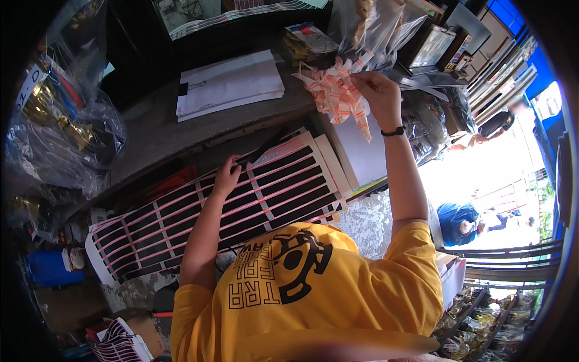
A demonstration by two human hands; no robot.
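Observation:
My right hand (pixel 379 90) is raised over the dark counter (pixel 151 130) and pinches a bunch of white-and-orange paper strips (pixel 335 93) that fan out to its left. A black band sits on that wrist. My left hand (pixel 226 176) lies with curled fingers on the far edge of a large black sheet (pixel 241 205) crossed by rows of pink-and-white strips. A thin black object (pixel 265 148) runs out from its fingertips; I cannot tell whether the fingers grip it. My yellow shirt (pixel 313 283) fills the lower middle.
A clipped stack of white papers (pixel 229 81) lies on the counter. Plastic bags of gold trophies (pixel 60 120) hang at the left, with a blue container (pixel 48 265) below. Clear bags (pixel 374 24) and framed items (pixel 431 45) stand behind. People (pixel 461 220) are out in the street at the right.

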